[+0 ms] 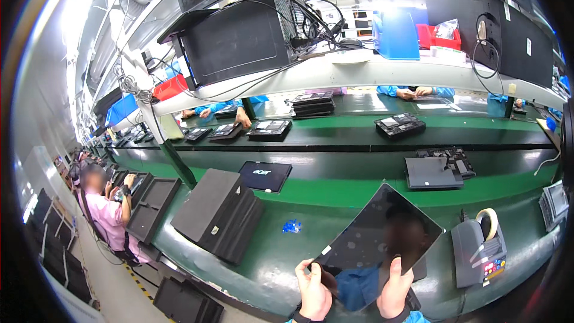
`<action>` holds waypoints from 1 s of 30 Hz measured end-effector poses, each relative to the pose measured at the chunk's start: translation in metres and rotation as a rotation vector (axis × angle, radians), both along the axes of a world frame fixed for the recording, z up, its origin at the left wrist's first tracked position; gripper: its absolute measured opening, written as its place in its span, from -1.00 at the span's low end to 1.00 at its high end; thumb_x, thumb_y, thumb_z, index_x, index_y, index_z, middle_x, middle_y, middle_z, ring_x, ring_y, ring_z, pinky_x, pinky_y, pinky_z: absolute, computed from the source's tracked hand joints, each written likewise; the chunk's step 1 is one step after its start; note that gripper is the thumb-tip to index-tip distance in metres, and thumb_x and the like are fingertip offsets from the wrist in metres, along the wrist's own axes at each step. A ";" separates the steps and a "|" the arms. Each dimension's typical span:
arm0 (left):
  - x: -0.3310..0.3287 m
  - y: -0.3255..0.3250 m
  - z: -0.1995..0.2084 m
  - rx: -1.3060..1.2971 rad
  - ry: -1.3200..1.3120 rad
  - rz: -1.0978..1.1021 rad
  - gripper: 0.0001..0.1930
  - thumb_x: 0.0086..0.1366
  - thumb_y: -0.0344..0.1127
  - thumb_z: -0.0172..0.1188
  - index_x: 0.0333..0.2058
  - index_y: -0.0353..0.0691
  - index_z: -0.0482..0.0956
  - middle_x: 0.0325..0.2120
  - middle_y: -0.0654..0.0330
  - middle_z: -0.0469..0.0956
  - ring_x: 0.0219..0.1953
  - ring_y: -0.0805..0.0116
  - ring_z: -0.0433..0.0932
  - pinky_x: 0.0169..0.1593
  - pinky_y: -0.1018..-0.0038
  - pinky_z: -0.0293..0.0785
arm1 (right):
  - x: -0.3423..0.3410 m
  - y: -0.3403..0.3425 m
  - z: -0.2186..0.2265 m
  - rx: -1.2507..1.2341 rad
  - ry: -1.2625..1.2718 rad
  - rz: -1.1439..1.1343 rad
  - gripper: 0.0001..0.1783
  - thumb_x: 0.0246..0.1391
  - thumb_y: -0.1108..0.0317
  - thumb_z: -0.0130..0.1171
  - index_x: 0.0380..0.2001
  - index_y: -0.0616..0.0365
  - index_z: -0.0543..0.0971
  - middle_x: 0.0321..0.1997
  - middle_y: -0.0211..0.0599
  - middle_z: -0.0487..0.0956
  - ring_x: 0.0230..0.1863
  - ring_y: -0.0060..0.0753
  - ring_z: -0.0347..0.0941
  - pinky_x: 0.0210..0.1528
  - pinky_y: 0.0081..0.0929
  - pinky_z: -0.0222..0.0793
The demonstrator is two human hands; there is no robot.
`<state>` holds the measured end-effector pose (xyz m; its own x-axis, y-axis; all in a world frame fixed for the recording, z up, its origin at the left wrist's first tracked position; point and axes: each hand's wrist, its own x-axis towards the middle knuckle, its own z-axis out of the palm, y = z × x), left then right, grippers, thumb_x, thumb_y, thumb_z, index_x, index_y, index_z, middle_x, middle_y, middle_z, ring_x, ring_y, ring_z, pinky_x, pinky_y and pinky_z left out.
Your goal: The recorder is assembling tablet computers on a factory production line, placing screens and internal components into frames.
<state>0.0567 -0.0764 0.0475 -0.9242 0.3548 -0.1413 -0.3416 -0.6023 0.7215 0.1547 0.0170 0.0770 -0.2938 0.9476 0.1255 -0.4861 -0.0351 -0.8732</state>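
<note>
Both my hands hold a glossy black display panel [366, 242], tilted above the green workbench near its front edge. My left hand [314, 294] grips the lower left edge, thumb on the glass. My right hand [394, 292] is closed around the lower right edge, thumb also on the front. Reflections and several pale smudges show on the glass, and a small white tab sits on its left edge. Beyond the panel on the left lies a little heap of small blue pieces [292, 226]. A grey tape dispenser [478, 254] with coloured buttons stands right of my right hand.
Stacked black foam trays [209, 218] stand at left. A dark screen [266, 176] and a grey panel [431, 173] overlapping electronic parts lie farther back. Open laptop bases [400, 125] sit on the far line. A shelf [359, 75] carries computers and cables. Co-workers are at left and opposite.
</note>
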 end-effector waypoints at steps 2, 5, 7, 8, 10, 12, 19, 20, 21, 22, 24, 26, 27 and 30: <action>0.005 -0.010 0.008 -0.140 0.146 0.034 -0.84 0.37 -0.32 -0.03 -0.12 -0.18 0.34 -0.32 0.22 0.46 -0.35 0.45 0.43 -0.27 0.51 0.38 | 0.008 0.011 -0.001 0.023 -0.112 0.012 -0.61 0.24 0.25 0.00 0.01 0.30 0.35 -0.01 -0.32 0.42 -0.05 -0.48 0.31 0.05 -0.52 0.19; -0.011 -0.029 0.020 -0.349 0.430 0.135 -0.79 0.37 -0.26 -0.02 -0.14 -0.26 0.38 -0.28 0.18 0.47 -0.22 0.40 0.43 -0.11 0.48 0.37 | 0.030 0.039 -0.016 0.025 -0.197 0.189 -0.67 0.27 0.15 -0.05 -0.28 0.24 0.47 -0.33 -0.53 0.43 -0.31 -0.67 0.25 -0.20 -0.64 0.20; -0.035 -0.037 0.025 -0.351 0.569 -0.049 -0.73 0.39 -0.21 -0.07 -0.09 -0.28 0.31 -0.20 0.10 0.48 -0.15 0.27 0.49 -0.03 0.38 0.41 | 0.045 0.049 -0.022 0.033 -0.298 0.305 -0.61 0.28 0.08 -0.07 -0.36 0.22 0.48 -0.44 -0.66 0.33 -0.41 -0.74 0.12 -0.33 -0.68 0.12; -0.041 -0.031 0.040 -0.298 0.563 -0.214 -0.68 0.40 -0.16 -0.10 -0.07 -0.32 0.31 -0.16 0.06 0.48 -0.11 0.23 0.49 0.01 0.37 0.40 | 0.050 0.049 -0.021 0.026 -0.303 0.289 -0.61 0.28 0.08 -0.07 -0.36 0.22 0.48 -0.44 -0.66 0.33 -0.41 -0.74 0.12 -0.33 -0.68 0.12; -0.042 -0.016 0.051 -0.230 0.577 -0.369 -0.63 0.41 -0.13 -0.11 0.00 -0.29 0.31 -0.11 0.09 0.47 -0.09 0.30 0.48 0.00 0.39 0.38 | 0.057 0.050 -0.018 0.067 -0.328 0.354 -0.59 0.29 0.11 -0.07 -0.54 0.17 0.41 -0.57 -0.70 0.21 -0.50 -0.75 0.02 -0.49 -0.65 -0.03; -0.036 -0.002 0.053 -0.438 0.507 -0.656 -0.61 0.41 -0.11 -0.12 0.04 -0.28 0.31 -0.09 0.17 0.47 -0.11 0.41 0.45 -0.02 0.46 0.37 | 0.061 0.047 -0.019 0.069 -0.342 0.353 -0.60 0.28 0.12 -0.06 -0.54 0.18 0.41 -0.57 -0.68 0.21 -0.49 -0.74 0.03 -0.50 -0.64 -0.02; 0.002 0.044 0.037 -0.376 0.473 -0.491 -0.77 0.33 -0.22 0.09 -0.23 -0.29 0.44 -0.39 0.36 0.41 -0.35 0.57 0.29 -0.27 0.57 0.29 | 0.109 0.044 -0.006 0.237 -0.468 -0.194 -0.83 0.22 0.39 -0.02 -0.41 0.23 0.45 -0.54 -0.50 0.39 -0.50 -0.72 0.29 -0.48 -0.73 0.20; 0.004 0.039 0.049 -0.585 0.658 -0.412 -0.78 0.32 -0.20 0.10 -0.32 -0.26 0.41 -0.47 0.36 0.36 -0.43 0.57 0.24 -0.37 0.53 0.25 | 0.126 0.048 0.001 0.273 -0.416 -0.398 -0.84 0.20 0.40 -0.01 -0.42 0.25 0.45 -0.53 -0.42 0.44 -0.50 -0.69 0.34 -0.45 -0.74 0.25; -0.002 0.029 0.038 -0.672 0.642 -0.352 -0.79 0.31 -0.21 0.10 -0.32 -0.25 0.41 -0.50 0.35 0.35 -0.44 0.55 0.22 -0.38 0.51 0.22 | 0.148 0.050 0.005 0.286 -0.353 -0.509 -0.81 0.22 0.37 -0.05 -0.46 0.21 0.41 -0.54 -0.44 0.40 -0.53 -0.71 0.30 -0.50 -0.74 0.21; -0.004 0.020 0.035 -0.657 0.556 -0.215 -0.68 0.22 -0.06 0.15 -0.49 -0.18 0.35 -0.56 0.36 0.32 -0.42 0.53 0.25 -0.34 0.47 0.25 | 0.165 0.055 0.004 0.253 -0.283 -0.630 -0.77 0.25 0.33 -0.07 -0.48 0.20 0.39 -0.55 -0.46 0.37 -0.55 -0.74 0.24 -0.52 -0.74 0.16; -0.016 0.000 0.042 -0.641 0.388 -0.259 -0.69 0.34 -0.21 0.04 -0.13 -0.37 0.44 -0.22 0.16 0.47 -0.18 0.42 0.39 -0.09 0.52 0.31 | 0.204 0.075 -0.003 0.032 -0.248 -0.763 -0.74 0.26 0.31 -0.08 -0.49 0.18 0.38 -0.56 -0.47 0.34 -0.55 -0.70 0.21 -0.51 -0.67 0.15; -0.001 0.005 0.064 -0.581 0.327 -0.217 -0.59 0.35 -0.19 0.02 -0.02 -0.45 0.37 -0.09 0.08 0.46 -0.09 0.33 0.41 0.00 0.47 0.31 | 0.248 0.099 -0.041 0.070 -0.576 -0.905 -0.76 0.26 0.33 -0.07 -0.50 0.17 0.37 -0.57 -0.47 0.33 -0.53 -0.66 0.20 -0.45 -0.62 0.19; 0.005 0.009 0.069 -0.537 0.372 -0.221 -0.57 0.36 -0.19 0.02 0.03 -0.47 0.34 -0.06 0.07 0.45 -0.07 0.31 0.41 0.03 0.46 0.30 | 0.256 0.101 -0.050 -0.005 -0.583 -0.889 -0.73 0.26 0.28 -0.07 -0.50 0.18 0.38 -0.57 -0.46 0.34 -0.50 -0.61 0.24 -0.40 -0.56 0.21; 0.008 0.016 0.063 -0.485 0.398 -0.260 -0.53 0.36 -0.21 0.01 0.09 -0.47 0.29 -0.01 0.03 0.43 -0.02 0.27 0.40 0.09 0.43 0.28 | 0.258 0.093 -0.054 -0.325 -0.399 -0.589 -0.68 0.24 0.15 -0.05 -0.46 0.16 0.43 -0.58 -0.43 0.42 -0.64 -0.68 0.25 -0.60 -0.67 0.19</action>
<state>0.0644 -0.0603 0.1104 -0.8320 0.5548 -0.0073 -0.0837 -0.1126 0.9901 0.4124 0.1098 0.0234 0.3043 0.9324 -0.1948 -0.1553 -0.1532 -0.9759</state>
